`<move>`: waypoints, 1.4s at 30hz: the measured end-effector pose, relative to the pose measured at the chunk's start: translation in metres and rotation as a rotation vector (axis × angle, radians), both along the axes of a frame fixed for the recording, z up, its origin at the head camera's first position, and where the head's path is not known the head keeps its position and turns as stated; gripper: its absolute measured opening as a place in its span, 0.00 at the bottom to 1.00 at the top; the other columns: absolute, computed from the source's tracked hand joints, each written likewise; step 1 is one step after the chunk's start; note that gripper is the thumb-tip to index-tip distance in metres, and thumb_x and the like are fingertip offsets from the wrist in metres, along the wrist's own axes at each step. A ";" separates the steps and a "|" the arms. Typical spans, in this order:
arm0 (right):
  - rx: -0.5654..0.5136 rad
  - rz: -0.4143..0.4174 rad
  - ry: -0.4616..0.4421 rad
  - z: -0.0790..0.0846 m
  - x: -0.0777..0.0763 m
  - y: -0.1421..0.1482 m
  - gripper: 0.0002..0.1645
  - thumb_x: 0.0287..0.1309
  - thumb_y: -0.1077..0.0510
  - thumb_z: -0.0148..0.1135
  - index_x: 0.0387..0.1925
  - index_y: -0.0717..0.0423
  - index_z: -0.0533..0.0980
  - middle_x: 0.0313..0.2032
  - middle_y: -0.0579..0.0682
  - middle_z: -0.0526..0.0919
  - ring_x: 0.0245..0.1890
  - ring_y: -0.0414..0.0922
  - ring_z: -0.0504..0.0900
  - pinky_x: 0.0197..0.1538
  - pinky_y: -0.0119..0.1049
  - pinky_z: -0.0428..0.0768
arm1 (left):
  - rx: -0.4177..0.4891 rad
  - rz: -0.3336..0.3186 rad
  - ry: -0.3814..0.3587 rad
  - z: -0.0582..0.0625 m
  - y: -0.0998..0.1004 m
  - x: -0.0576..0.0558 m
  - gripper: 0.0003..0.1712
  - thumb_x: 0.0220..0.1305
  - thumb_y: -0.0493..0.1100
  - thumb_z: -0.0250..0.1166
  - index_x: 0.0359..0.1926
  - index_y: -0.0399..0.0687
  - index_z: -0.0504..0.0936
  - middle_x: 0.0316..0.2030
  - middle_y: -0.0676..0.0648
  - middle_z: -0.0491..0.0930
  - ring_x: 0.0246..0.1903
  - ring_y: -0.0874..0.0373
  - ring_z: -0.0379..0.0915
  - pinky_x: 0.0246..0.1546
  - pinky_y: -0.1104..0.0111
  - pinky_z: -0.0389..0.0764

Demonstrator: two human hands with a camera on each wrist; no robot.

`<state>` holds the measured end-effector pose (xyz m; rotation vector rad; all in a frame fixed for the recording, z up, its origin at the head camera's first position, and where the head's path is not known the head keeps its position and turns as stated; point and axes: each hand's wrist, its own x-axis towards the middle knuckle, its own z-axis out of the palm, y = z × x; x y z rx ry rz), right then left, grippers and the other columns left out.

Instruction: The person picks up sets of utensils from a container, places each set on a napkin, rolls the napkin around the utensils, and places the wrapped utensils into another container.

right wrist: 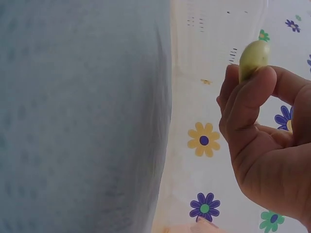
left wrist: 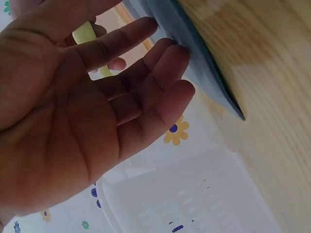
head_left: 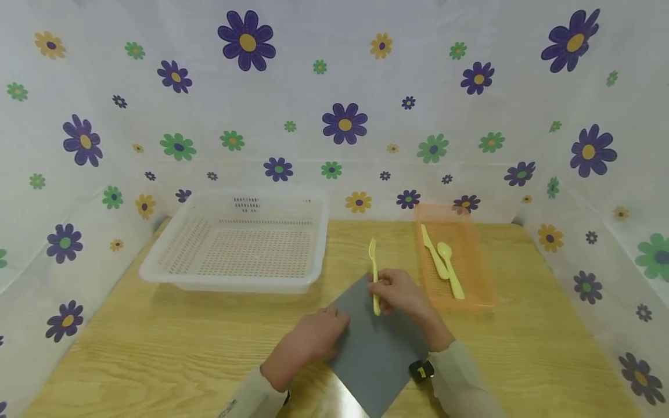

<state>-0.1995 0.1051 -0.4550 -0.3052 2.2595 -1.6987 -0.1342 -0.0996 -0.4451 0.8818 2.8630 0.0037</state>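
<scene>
A grey cloth (head_left: 366, 360), flat and turned cornerwise like a diamond, lies on the table in front of me. My right hand (head_left: 399, 293) pinches a yellow fork (head_left: 375, 273) by its handle over the far part of the cloth, tines pointing away. In the right wrist view, the rounded end of the fork's handle (right wrist: 253, 58) sticks out past thumb and fingers. My left hand (head_left: 316, 334) is at the cloth's left side, fingers loosely extended; in the left wrist view its fingertips (left wrist: 175, 56) touch the cloth (left wrist: 204, 63).
An orange basket (head_left: 483, 273) at the back right holds a yellow knife (head_left: 435, 252) and a yellow spoon (head_left: 450, 270). A large white basket (head_left: 240, 281) stands at the back left of the wooden table (head_left: 172, 348). Flower-printed curtains (head_left: 298, 87) surround the table.
</scene>
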 end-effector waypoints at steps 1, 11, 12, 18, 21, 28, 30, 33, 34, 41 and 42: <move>0.017 0.000 0.008 -0.001 0.001 0.000 0.12 0.64 0.64 0.58 0.42 0.74 0.76 0.15 0.46 0.75 0.13 0.38 0.71 0.18 0.31 0.73 | -0.007 0.000 0.007 -0.001 0.001 0.001 0.20 0.49 0.39 0.76 0.41 0.47 0.76 0.34 0.46 0.74 0.35 0.53 0.76 0.28 0.64 0.78; 0.187 0.073 0.069 -0.001 -0.003 -0.009 0.14 0.65 0.64 0.60 0.23 0.64 0.73 0.11 0.49 0.76 0.08 0.39 0.75 0.17 0.37 0.78 | -0.027 0.016 -0.010 0.004 0.004 0.003 0.20 0.50 0.39 0.76 0.42 0.45 0.77 0.36 0.45 0.74 0.37 0.51 0.76 0.30 0.62 0.80; 0.202 0.072 0.058 -0.001 -0.005 -0.010 0.16 0.65 0.64 0.60 0.21 0.63 0.72 0.11 0.50 0.76 0.08 0.39 0.75 0.17 0.37 0.78 | -0.034 0.011 -0.006 0.004 0.004 0.003 0.19 0.51 0.39 0.75 0.42 0.45 0.77 0.36 0.45 0.74 0.37 0.51 0.76 0.31 0.62 0.80; 0.262 0.067 -0.018 -0.002 -0.016 -0.014 0.24 0.65 0.65 0.60 0.14 0.55 0.64 0.11 0.51 0.76 0.10 0.40 0.78 0.19 0.36 0.79 | -0.044 0.000 -0.004 0.004 0.002 0.002 0.15 0.54 0.39 0.73 0.39 0.44 0.77 0.35 0.44 0.74 0.36 0.51 0.77 0.31 0.62 0.80; 0.274 0.079 -0.041 -0.004 -0.020 -0.016 0.25 0.65 0.65 0.60 0.14 0.53 0.63 0.12 0.52 0.77 0.11 0.40 0.79 0.19 0.35 0.80 | -0.039 0.003 -0.037 0.004 0.001 0.002 0.12 0.56 0.38 0.72 0.37 0.45 0.76 0.33 0.46 0.74 0.34 0.54 0.74 0.31 0.63 0.79; 0.276 0.121 -0.045 -0.008 -0.024 -0.021 0.26 0.65 0.65 0.60 0.12 0.54 0.63 0.12 0.53 0.79 0.12 0.40 0.80 0.19 0.34 0.79 | -0.022 0.005 -0.103 0.004 0.001 0.002 0.10 0.58 0.35 0.70 0.33 0.46 0.74 0.29 0.48 0.73 0.28 0.59 0.67 0.29 0.66 0.75; 0.282 0.118 -0.042 -0.008 -0.025 -0.024 0.26 0.65 0.65 0.60 0.12 0.53 0.63 0.12 0.51 0.78 0.12 0.40 0.80 0.18 0.34 0.79 | -0.017 0.007 -0.111 0.003 0.000 0.002 0.10 0.58 0.35 0.69 0.34 0.46 0.74 0.29 0.48 0.73 0.28 0.59 0.67 0.29 0.66 0.75; 0.292 0.112 -0.045 -0.009 -0.027 -0.028 0.26 0.65 0.64 0.61 0.12 0.54 0.64 0.12 0.50 0.78 0.11 0.39 0.79 0.18 0.33 0.79 | -0.013 0.010 -0.123 0.003 0.000 0.001 0.10 0.57 0.36 0.70 0.34 0.46 0.74 0.30 0.48 0.74 0.28 0.59 0.68 0.29 0.65 0.76; 0.297 0.110 -0.042 -0.009 -0.027 -0.028 0.26 0.65 0.64 0.61 0.11 0.55 0.64 0.12 0.50 0.78 0.11 0.39 0.79 0.18 0.33 0.79 | -0.013 0.011 -0.129 0.003 0.000 0.001 0.10 0.57 0.36 0.70 0.34 0.46 0.74 0.30 0.48 0.74 0.28 0.59 0.68 0.29 0.65 0.76; 0.307 0.106 -0.049 -0.009 -0.029 -0.031 0.25 0.64 0.63 0.62 0.12 0.58 0.69 0.11 0.50 0.78 0.10 0.39 0.78 0.18 0.34 0.78 | -0.033 0.011 -0.139 0.003 -0.001 -0.001 0.09 0.59 0.37 0.69 0.35 0.46 0.75 0.31 0.48 0.75 0.29 0.59 0.69 0.31 0.66 0.76; 0.309 0.106 -0.051 -0.009 -0.029 -0.031 0.24 0.64 0.63 0.62 0.12 0.59 0.70 0.11 0.50 0.78 0.10 0.40 0.78 0.18 0.34 0.79 | -0.036 0.011 -0.136 0.003 -0.001 -0.001 0.09 0.59 0.37 0.69 0.35 0.46 0.75 0.31 0.48 0.75 0.29 0.60 0.69 0.31 0.66 0.76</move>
